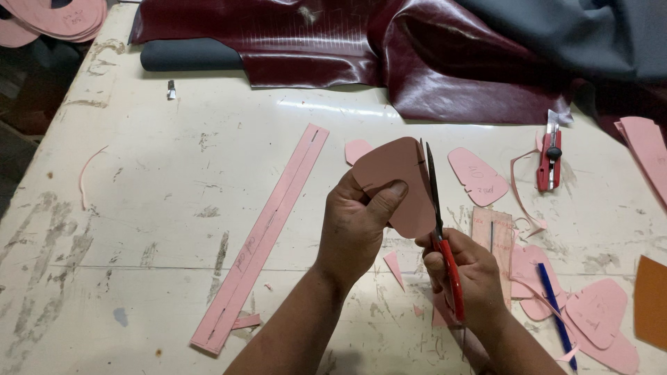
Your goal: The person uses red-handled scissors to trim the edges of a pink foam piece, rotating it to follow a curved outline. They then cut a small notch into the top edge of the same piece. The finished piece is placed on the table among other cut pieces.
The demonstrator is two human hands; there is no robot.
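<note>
Currently left hand pinches pink pattern piece; right hand clenches red-handled scissors at 3 o'clock (blades seemingly near-closed); slipping grip risks miscut.

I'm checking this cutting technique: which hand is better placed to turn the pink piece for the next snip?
Probably the left hand: its fingers already pinch the rounded pink card piece, while the right hand is occupied gripping the red-handled scissors.
</note>
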